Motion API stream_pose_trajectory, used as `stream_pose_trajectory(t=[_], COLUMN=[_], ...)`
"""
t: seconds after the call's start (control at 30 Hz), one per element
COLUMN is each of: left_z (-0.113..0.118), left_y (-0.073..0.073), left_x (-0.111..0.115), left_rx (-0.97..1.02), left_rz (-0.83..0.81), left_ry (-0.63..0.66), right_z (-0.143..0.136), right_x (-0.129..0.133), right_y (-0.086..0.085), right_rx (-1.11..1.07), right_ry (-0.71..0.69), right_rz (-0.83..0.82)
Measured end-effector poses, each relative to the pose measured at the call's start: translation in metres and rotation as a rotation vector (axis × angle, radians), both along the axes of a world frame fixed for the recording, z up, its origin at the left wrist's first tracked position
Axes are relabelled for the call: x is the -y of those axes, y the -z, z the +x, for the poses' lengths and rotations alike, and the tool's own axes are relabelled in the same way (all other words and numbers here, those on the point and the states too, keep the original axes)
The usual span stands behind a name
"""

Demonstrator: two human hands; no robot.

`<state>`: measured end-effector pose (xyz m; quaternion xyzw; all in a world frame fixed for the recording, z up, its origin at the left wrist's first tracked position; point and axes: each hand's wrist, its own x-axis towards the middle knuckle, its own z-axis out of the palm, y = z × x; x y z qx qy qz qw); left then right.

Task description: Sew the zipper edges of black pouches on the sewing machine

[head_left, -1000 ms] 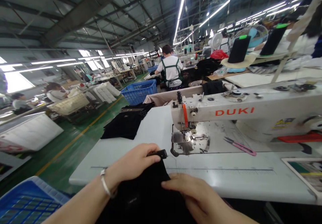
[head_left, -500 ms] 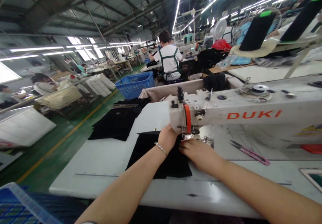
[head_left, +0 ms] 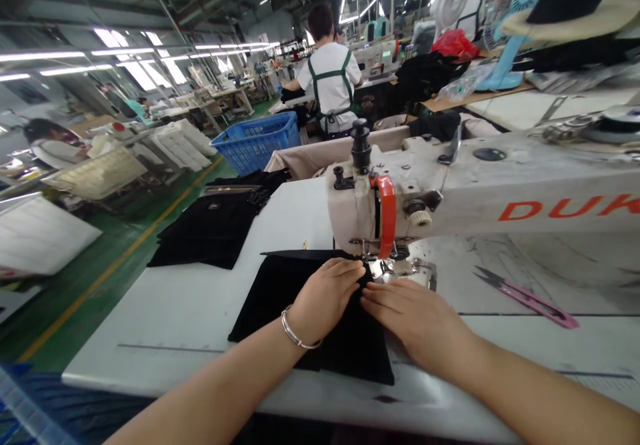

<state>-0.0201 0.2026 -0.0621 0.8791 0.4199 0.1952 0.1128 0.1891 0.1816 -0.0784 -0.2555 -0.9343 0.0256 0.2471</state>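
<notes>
A black fabric piece (head_left: 280, 292) lies flat on the white sewing table, its upper right edge under the head of a sewing machine (head_left: 350, 212). My left hand (head_left: 330, 295) rests on top of the fabric, fingers stretched out toward the presser foot, a silver bangle at the wrist. Just in front of the needle area, my right hand (head_left: 410, 312) lies with extended fingers on the fabric's right edge. The fingertips of both hands are close together but apart. The presser foot (head_left: 387, 270) is partly hidden behind the machine head and my fingers.
Pink-handled thread snips (head_left: 530, 297) lie right of the needle area. A stack of black fabric pieces (head_left: 205, 225) sits at the table's left edge. Beyond stand a blue basket (head_left: 257, 142), a cloth-lined bin (head_left: 320, 155) and a person (head_left: 330, 85) facing away.
My left hand has come back from beside the machine head and now lies flatter on the fabric. My right hand stays near the fabric's edge. The view has moved closer to the machine.
</notes>
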Motion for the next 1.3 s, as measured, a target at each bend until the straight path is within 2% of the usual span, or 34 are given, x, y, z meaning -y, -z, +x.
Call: stream_pose_trajectory(t=[0.33, 0.6, 0.73, 0.83, 0.93, 1.03, 1.1, 1.17, 1.23, 1.3], left_z=[0.0, 0.005, 0.0, -0.008, -0.016, -0.036, -0.06, -0.088, -0.11, -0.114], left_y=[-0.009, -0.009, -0.014, -0.024, -0.029, -0.027, -0.033, -0.051, -0.077, -0.098], left_x=[-0.002, -0.004, -0.005, 0.01, 0.046, 0.076, 0.081, 0.077, 0.073, 0.076], left_rx=[-0.048, -0.066, -0.063, -0.078, -0.183, -0.346, -0.437, -0.466, -0.415, -0.307], left_rz=[-0.002, 0.071, 0.015, -0.11, -0.175, -0.063, 0.106, 0.299, 0.492, 0.604], left_ry=[0.04, 0.045, 0.04, 0.084, 0.142, 0.036, -0.047, -0.08, -0.262, -0.432], right_z=[-0.003, -0.003, -0.003, 0.0, 0.002, 0.002, 0.002, 0.001, -0.001, -0.002], right_x=[0.004, -0.001, -0.002, 0.005, 0.017, 0.023, 0.022, 0.02, 0.021, 0.025], right_y=[0.0, 0.0, -0.001, -0.006, -0.014, -0.02, -0.022, -0.022, -0.021, -0.021], right_rx=[0.004, -0.028, -0.026, 0.0, 0.053, 0.026, -0.073, -0.144, -0.11, -0.022], right_ry=[0.017, 0.02, 0.008, 0.014, 0.018, -0.022, -0.054, -0.07, -0.078, -0.08], right_rz=[-0.01, -0.017, -0.065, -0.098, -0.128, -0.123, -0.131, -0.175, -0.227, -0.271])
